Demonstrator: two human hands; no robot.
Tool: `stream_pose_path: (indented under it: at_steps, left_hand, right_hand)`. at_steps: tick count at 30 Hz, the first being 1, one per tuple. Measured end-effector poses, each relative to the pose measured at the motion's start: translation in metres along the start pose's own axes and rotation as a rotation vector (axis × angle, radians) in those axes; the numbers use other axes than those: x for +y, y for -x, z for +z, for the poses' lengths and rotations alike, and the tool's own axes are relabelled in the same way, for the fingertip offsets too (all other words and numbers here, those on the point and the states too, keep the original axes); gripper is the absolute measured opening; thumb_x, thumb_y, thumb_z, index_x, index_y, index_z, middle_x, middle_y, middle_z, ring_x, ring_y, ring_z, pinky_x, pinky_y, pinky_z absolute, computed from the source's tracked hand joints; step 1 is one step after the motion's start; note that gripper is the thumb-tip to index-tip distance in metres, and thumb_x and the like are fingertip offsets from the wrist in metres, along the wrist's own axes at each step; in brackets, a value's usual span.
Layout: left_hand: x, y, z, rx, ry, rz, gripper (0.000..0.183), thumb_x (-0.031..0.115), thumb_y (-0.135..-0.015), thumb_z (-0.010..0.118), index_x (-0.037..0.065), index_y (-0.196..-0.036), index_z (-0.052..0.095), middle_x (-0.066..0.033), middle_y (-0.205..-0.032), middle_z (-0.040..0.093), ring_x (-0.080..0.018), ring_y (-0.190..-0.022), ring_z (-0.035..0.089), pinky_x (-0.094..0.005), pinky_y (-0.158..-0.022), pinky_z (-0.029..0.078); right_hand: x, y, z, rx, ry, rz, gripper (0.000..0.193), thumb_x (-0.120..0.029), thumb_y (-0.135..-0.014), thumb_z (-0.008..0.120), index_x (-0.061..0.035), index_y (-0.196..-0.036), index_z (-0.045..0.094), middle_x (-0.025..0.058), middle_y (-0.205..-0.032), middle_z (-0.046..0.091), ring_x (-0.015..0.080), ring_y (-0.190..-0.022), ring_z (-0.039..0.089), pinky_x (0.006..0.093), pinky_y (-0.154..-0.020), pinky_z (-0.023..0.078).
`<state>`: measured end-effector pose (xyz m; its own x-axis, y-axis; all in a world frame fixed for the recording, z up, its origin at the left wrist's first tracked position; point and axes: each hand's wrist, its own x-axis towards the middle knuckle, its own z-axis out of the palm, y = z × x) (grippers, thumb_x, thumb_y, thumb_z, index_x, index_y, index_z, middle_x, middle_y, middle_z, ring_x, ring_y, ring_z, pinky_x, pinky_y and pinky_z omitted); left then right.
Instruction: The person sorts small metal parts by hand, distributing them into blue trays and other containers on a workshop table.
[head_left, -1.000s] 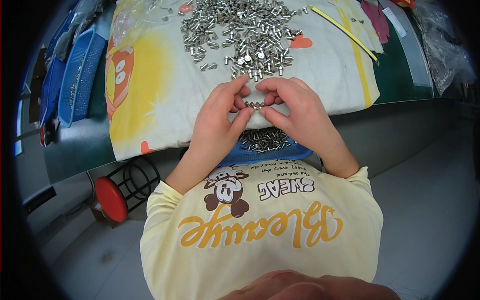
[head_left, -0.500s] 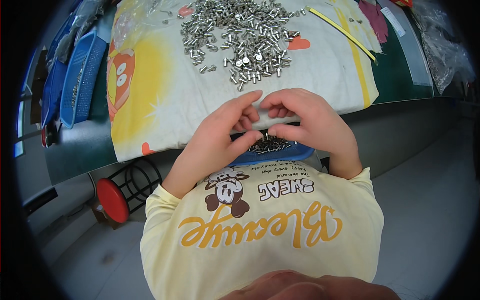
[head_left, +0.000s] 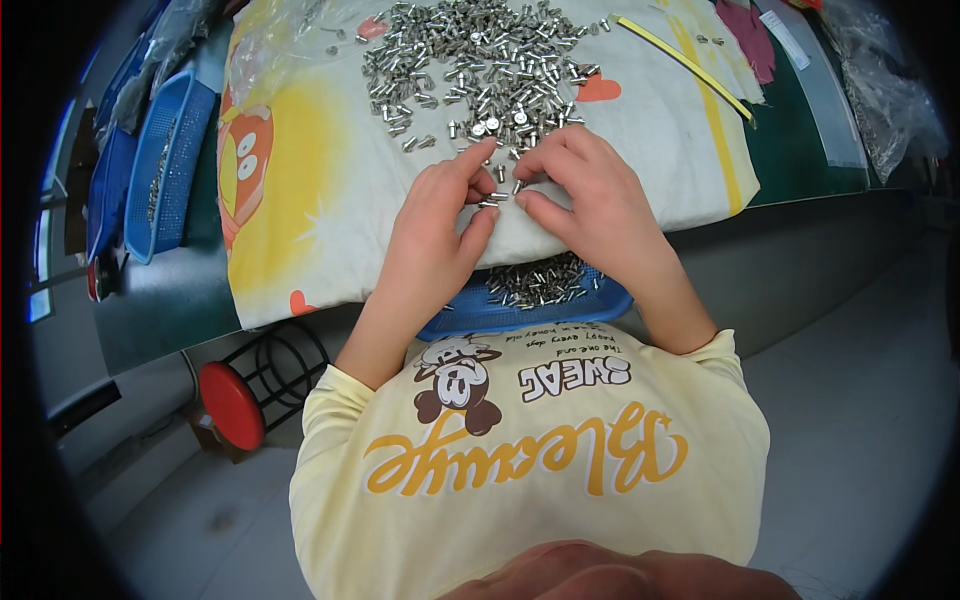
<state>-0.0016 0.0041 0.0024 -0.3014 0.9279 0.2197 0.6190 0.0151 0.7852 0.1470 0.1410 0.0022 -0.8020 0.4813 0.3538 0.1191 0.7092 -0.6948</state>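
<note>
A wide heap of shiny silver metal screws (head_left: 485, 65) lies on the cloth-covered table in front of me. At its near edge my left hand (head_left: 440, 215) curls its fingers and thumb around a couple of screws (head_left: 497, 197); its index finger stretches toward the heap. Facing it, my right hand (head_left: 590, 195) bends inward, a screw (head_left: 518, 187) at the tips of its thumb and index finger. Whether these screws are lifted off the cloth cannot be told. Below my wrists, against my shirt, a blue plastic basket (head_left: 465, 320) holds many darker-looking screws (head_left: 540, 282).
The printed cloth (head_left: 340, 200) hangs over the table's front edge. A yellow strip (head_left: 680, 68) lies right of the heap, with clear plastic bags (head_left: 890, 100) beyond. At left stand a blue basket (head_left: 165, 170) with small parts and a red-topped stool (head_left: 232, 405).
Both hands have moved forward from above the basket to the near edge of the screw heap. More of the basket now shows. Screws now appear at the fingertips.
</note>
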Motion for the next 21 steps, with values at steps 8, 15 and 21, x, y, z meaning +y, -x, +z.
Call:
stream_pose_path:
  at_steps: [8,15,21]
  left_hand:
    - [0.003,0.000,-0.003,-0.019,0.022,0.009,0.065,-0.005,-0.082,0.069,0.007,-0.142,0.050,-0.0057,-0.109,0.062,-0.0155,-0.097,0.059,-0.0284,-0.087,0.048]
    - [0.004,0.007,0.000,-0.014,0.045,-0.006,0.062,-0.007,-0.083,0.068,0.005,-0.141,0.051,-0.0077,-0.109,0.064,-0.0165,-0.096,0.062,-0.0291,-0.086,0.051]
    - [0.008,0.015,-0.008,-0.051,0.022,-0.042,0.060,-0.006,-0.083,0.069,0.005,-0.140,0.052,-0.0081,-0.107,0.064,-0.0160,-0.095,0.063,-0.0287,-0.085,0.052]
  right_hand:
    - [-0.002,0.003,-0.003,0.016,0.081,-0.068,0.017,-0.011,-0.078,0.075,-0.0083,-0.091,0.065,0.0065,-0.089,0.060,0.0283,-0.087,0.060,0.0395,-0.075,0.050]
    - [-0.006,0.007,0.001,-0.002,0.127,-0.039,0.025,-0.019,-0.073,0.081,-0.0082,-0.084,0.062,0.0049,-0.082,0.061,0.0277,-0.082,0.060,0.0382,-0.070,0.049]
    - [-0.004,0.005,0.002,0.011,0.069,-0.067,0.021,-0.015,-0.075,0.078,-0.0098,-0.087,0.062,0.0049,-0.084,0.056,0.0279,-0.084,0.058,0.0385,-0.072,0.049]
